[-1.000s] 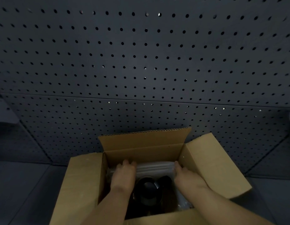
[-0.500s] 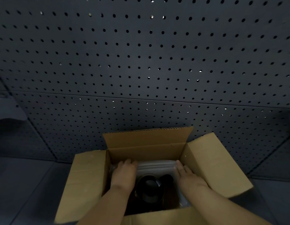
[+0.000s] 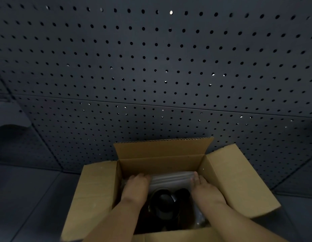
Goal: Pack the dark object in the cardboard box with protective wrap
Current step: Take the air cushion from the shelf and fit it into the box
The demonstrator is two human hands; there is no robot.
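The left hand [image 3: 137, 188] lies flat inside the cardboard box [image 3: 237, 179], fingers together and bent down over the edge of the protective wrap [image 3: 171, 179]. The right hand [image 3: 205, 188] is open, palm turned inward, touching the wrap on the other side; neither hand pinches anything. Between them the dark object [image 3: 166, 202] sits low in the box, its top uncovered. The box stands on a dark worktop [image 3: 29, 198] before a perforated panel [image 3: 151, 67]. I think the risk is this: if the wrap is pressed only at the far side, the object stays bare and may knock against the cardboard wall.
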